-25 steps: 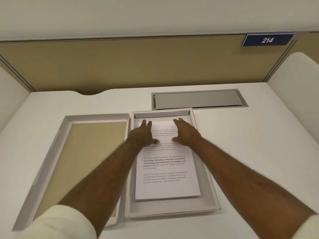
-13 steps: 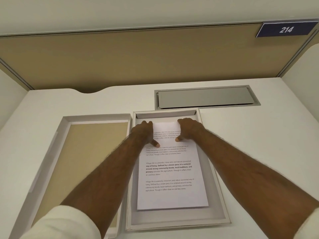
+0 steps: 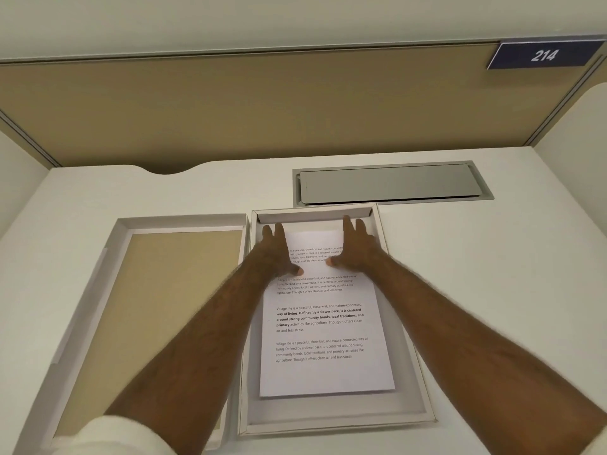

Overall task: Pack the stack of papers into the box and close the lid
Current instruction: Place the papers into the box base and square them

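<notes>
Both hands, the left hand (image 3: 277, 249) and right hand (image 3: 356, 246), lie flat with fingers spread on the papers (image 3: 323, 326) inside the box (image 3: 423, 366), with the lid (image 3: 177, 310) beside it.

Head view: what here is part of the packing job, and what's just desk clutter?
Job: papers, box, lid, left hand, right hand.
Not the job: grey desk hatch, sign 214.
</notes>
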Demonstrator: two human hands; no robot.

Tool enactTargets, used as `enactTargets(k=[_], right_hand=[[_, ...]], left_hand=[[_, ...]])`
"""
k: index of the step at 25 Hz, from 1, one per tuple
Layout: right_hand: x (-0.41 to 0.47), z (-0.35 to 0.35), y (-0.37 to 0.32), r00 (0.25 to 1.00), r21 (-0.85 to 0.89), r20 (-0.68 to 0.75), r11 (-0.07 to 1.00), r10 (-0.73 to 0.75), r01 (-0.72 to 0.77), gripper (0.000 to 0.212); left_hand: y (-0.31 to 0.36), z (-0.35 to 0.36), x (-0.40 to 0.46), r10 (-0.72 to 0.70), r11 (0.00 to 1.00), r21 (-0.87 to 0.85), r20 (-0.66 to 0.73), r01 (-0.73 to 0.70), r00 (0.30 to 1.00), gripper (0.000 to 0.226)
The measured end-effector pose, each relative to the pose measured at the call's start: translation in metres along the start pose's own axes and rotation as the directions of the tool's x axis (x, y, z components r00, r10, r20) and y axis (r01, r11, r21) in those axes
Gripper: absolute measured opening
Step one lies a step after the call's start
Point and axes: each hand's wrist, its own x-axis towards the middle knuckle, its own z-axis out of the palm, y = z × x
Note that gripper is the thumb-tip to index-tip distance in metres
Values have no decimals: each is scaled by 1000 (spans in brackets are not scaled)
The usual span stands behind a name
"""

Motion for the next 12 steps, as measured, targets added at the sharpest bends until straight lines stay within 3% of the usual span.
enactTargets(k=[4, 7, 12], right_hand=[[-39, 28, 8, 968, 462, -231, 887, 95, 23, 95], [-61, 36, 12, 963, 631, -211, 776, 170, 2, 87], [-76, 39, 19, 968, 747, -97, 660, 233, -84, 84]], left_hand=[[-5, 42, -28, -19, 959, -280, -188, -35, 982, 111], [-11, 68, -46, -117, 888, -459, -281, -27, 953, 103], [-24, 77, -51, -157, 766, -641, -238, -33, 958, 91]])
